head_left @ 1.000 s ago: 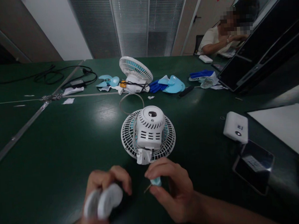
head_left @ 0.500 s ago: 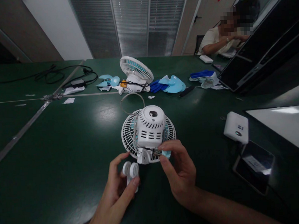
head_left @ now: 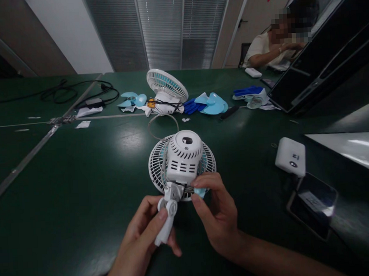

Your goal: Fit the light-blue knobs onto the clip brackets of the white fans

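Observation:
A small white fan (head_left: 184,162) lies grille-down on the green table, its motor housing facing up and its neck joint (head_left: 174,191) toward me. My left hand (head_left: 141,231) grips a white fan bracket (head_left: 165,229) with two round lugs between thumb and fingers. Those lugs meet the neck joint; whether they are seated around it, I cannot tell. My right hand (head_left: 218,216) pinches a light-blue knob screw (head_left: 200,192) beside the joint, over the grille's near edge. The screw's shank is mostly hidden by fingers.
Farther back stand a second fan (head_left: 168,87), blue fan blades (head_left: 214,104), gloves (head_left: 250,93) and a black cable (head_left: 61,91). At right lie a white power bank (head_left: 290,157) and a phone (head_left: 313,205). A person (head_left: 266,49) sits beyond a black case (head_left: 322,52).
My left hand has brought the bracket up and right from the near left to the fan's neck joint. My right hand has moved forward to the joint with the knob screw. The fan stays put.

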